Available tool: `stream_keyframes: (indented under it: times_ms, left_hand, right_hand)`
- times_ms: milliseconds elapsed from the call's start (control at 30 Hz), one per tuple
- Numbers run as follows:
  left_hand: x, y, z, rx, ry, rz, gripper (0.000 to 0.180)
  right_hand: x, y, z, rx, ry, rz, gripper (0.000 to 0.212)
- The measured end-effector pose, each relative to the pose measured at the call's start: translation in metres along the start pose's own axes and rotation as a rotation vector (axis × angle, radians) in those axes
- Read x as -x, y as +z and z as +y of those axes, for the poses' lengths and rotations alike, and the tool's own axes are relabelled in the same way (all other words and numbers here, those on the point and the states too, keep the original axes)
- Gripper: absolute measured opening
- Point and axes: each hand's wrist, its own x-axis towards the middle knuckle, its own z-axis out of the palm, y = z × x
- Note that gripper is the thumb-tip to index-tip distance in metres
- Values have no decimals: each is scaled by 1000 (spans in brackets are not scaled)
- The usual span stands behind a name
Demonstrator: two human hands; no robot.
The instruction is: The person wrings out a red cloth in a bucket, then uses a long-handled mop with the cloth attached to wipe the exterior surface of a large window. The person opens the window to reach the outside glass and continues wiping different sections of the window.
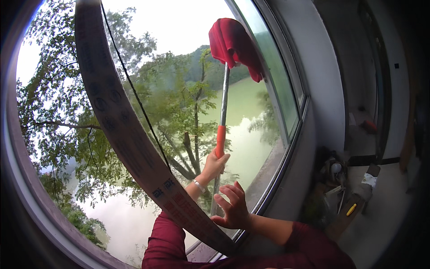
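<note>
A metal pole with an orange grip rises in front of the window glass. Draped over its top end is a red cloth, which hides the head of the tool and lies against the right part of the window. My left hand, with a pale bracelet at the wrist, is closed around the pole just below the orange grip. Lower down, my right hand is open beside the pole, its fingers apart and bent. Both arms wear dark red sleeves.
A brown window bar with printed film curves down between me and the glass, a black cord beside it. To the right are the window frame and a wall. On the floor lie tools and clutter, including a yellow-handled tool.
</note>
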Motion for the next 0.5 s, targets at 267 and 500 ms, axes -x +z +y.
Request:
stream_keyframes:
  times_ms: [267,500]
  left_hand:
    - [134,-38,-84,117,-164,-44,29]
    - [212,-44,-84,-61,-197,51,26]
  right_hand:
    - [0,1,-1,-30,7,20,56]
    - [0,-1,-3,-81,24,-2,56]
